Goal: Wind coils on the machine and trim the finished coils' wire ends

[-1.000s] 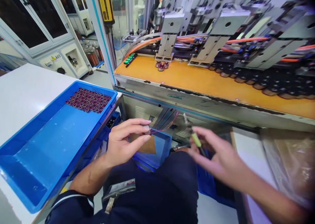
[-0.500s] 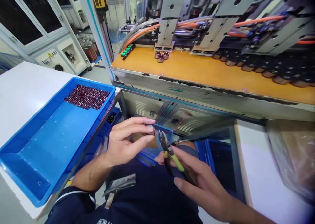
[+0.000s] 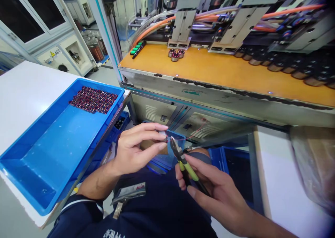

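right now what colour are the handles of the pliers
The pliers' handles are yellow-green and black, seen best in the head view.

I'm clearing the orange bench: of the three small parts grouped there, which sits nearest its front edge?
The middle part: it stands forward of its two neighbours, the left part and right part, which sit farther back.

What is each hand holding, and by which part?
The left hand pinches a small part by its outer side; the right hand grips pliers by their handles.
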`<state>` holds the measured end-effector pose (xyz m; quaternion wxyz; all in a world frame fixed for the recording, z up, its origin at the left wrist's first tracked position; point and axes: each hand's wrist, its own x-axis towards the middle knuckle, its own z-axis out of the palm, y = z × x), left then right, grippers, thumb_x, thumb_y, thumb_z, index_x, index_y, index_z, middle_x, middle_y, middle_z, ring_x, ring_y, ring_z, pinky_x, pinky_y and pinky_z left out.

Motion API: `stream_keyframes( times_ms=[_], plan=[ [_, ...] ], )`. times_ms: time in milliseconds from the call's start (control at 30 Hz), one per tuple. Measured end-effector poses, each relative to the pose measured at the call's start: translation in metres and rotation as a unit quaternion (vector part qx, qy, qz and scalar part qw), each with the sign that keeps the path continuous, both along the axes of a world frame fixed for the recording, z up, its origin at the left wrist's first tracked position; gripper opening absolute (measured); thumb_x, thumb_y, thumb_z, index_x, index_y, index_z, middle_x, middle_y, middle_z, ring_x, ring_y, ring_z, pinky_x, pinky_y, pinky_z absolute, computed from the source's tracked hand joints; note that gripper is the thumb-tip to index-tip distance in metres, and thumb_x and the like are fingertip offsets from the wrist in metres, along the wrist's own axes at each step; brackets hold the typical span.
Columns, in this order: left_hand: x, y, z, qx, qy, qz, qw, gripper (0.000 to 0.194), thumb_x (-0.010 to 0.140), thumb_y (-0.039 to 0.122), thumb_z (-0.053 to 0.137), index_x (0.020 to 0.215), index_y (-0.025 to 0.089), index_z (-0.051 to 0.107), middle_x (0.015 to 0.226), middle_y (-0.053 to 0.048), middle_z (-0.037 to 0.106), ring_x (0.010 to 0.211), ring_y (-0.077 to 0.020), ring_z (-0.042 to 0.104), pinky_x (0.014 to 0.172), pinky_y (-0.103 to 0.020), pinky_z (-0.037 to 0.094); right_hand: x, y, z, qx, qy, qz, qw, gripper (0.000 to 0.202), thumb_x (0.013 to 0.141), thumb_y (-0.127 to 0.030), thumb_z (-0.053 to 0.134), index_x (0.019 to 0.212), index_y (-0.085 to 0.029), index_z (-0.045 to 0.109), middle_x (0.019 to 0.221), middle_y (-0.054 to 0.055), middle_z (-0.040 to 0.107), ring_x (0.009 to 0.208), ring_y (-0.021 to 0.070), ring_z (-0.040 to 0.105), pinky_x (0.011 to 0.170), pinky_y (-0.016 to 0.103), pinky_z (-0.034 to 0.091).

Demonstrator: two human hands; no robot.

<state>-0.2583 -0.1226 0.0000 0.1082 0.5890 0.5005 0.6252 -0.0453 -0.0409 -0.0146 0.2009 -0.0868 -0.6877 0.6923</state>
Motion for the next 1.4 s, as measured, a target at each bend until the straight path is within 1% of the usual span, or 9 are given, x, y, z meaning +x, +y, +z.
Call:
stream_keyframes(
  times_ms=[167, 333, 433, 500, 600, 733, 967, 1200, 1400],
  plan=[
    [0.001, -0.001, -0.002, -0.006, 0.004, 0.002, 1.000, 0.027, 0.076, 0.005, 0.074, 0.100, 0.017, 0.073, 0.110, -0.011, 0.075, 0.097, -0.0198, 0.073, 0.086, -0.034, 0.061, -0.001, 0.000, -0.002, 0.034, -0.041, -0.032, 0.998, 0.044, 0.094, -0.021, 0.055, 0.138, -0.026, 0.053, 0.087, 0.005, 0.062, 0.071, 0.0124, 0.060, 0.065, 0.023, 0.055],
    [0.000, -0.001, -0.001, -0.001, 0.010, -0.010, 1.000, 0.027, 0.075, 0.006, 0.076, 0.099, 0.017, 0.071, 0.113, -0.011, 0.071, 0.095, -0.0187, 0.072, 0.086, -0.034, 0.061, 0.001, 0.005, -0.004, 0.001, -0.101, -0.057, 0.993, 0.042, 0.092, -0.023, 0.059, 0.134, -0.023, 0.056, 0.088, 0.005, 0.064, 0.075, 0.0137, 0.062, 0.070, 0.023, 0.057],
    [-0.001, -0.001, -0.003, 0.019, 0.029, -0.029, 0.999, 0.029, 0.074, 0.004, 0.076, 0.098, 0.017, 0.066, 0.121, -0.011, 0.064, 0.092, -0.0160, 0.071, 0.083, -0.032, 0.063, 0.009, 0.008, -0.002, -0.013, -0.094, -0.041, 0.995, 0.047, 0.094, -0.020, 0.057, 0.138, -0.031, 0.051, 0.099, 0.005, 0.065, 0.084, 0.0132, 0.066, 0.080, 0.024, 0.059],
    [-0.001, -0.002, -0.006, 0.037, 0.015, -0.037, 0.999, 0.038, 0.072, 0.001, 0.077, 0.101, 0.018, 0.059, 0.122, -0.009, 0.061, 0.095, -0.0168, 0.071, 0.082, -0.031, 0.063, 0.015, 0.007, 0.001, -0.006, -0.082, -0.016, 0.997, 0.052, 0.095, -0.017, 0.054, 0.142, -0.038, 0.044, 0.111, 0.005, 0.065, 0.095, 0.0135, 0.067, 0.090, 0.027, 0.057],
    [0.000, -0.002, -0.011, 0.044, -0.016, -0.052, 0.998, 0.051, 0.071, 0.000, 0.077, 0.106, 0.021, 0.047, 0.115, -0.007, 0.065, 0.101, -0.0188, 0.071, 0.081, -0.032, 0.064, 0.022, 0.005, 0.005, 0.011, -0.071, 0.008, 0.997, 0.059, 0.095, -0.015, 0.052, 0.145, -0.043, 0.039, 0.121, 0.005, 0.063, 0.110, 0.0157, 0.065, 0.100, 0.032, 0.051],
    [0.003, -0.003, -0.014, 0.035, 0.000, -0.039, 0.999, 0.054, 0.072, -0.001, 0.076, 0.107, 0.023, 0.042, 0.111, -0.007, 0.070, 0.103, -0.0201, 0.071, 0.087, -0.035, 0.062, 0.024, 0.002, 0.009, 0.020, -0.066, 0.010, 0.998, 0.063, 0.093, -0.011, 0.051, 0.145, -0.044, 0.037, 0.122, 0.006, 0.063, 0.114, 0.0168, 0.064, 0.102, 0.035, 0.049],
    [0.005, -0.006, -0.012, 0.034, -0.006, -0.061, 0.998, 0.052, 0.073, -0.006, 0.072, 0.108, 0.020, 0.045, 0.115, -0.009, 0.071, 0.106, -0.0191, 0.070, 0.088, -0.033, 0.062, 0.021, -0.001, 0.013, -0.003, -0.058, 0.012, 0.998, 0.067, 0.091, -0.005, 0.050, 0.144, -0.044, 0.039, 0.120, 0.005, 0.064, 0.108, 0.0155, 0.066, 0.101, 0.033, 0.050],
    [0.005, -0.007, -0.013, 0.017, -0.010, -0.070, 0.997, 0.049, 0.073, -0.007, 0.071, 0.107, 0.020, 0.047, 0.116, -0.010, 0.071, 0.106, -0.0209, 0.070, 0.086, -0.033, 0.063, 0.017, 0.000, 0.013, -0.031, -0.076, 0.011, 0.997, 0.066, 0.090, -0.003, 0.050, 0.142, -0.042, 0.043, 0.112, 0.003, 0.064, 0.097, 0.0114, 0.065, 0.093, 0.024, 0.054],
    [0.005, -0.008, -0.015, 0.007, -0.010, -0.064, 0.998, 0.049, 0.073, -0.006, 0.071, 0.107, 0.020, 0.047, 0.116, -0.011, 0.071, 0.106, -0.0208, 0.070, 0.086, -0.034, 0.064, 0.015, -0.001, 0.013, -0.020, -0.076, 0.003, 0.997, 0.067, 0.090, -0.003, 0.049, 0.141, -0.045, 0.043, 0.106, 0.000, 0.064, 0.089, 0.0079, 0.064, 0.086, 0.018, 0.054]
  ],
)
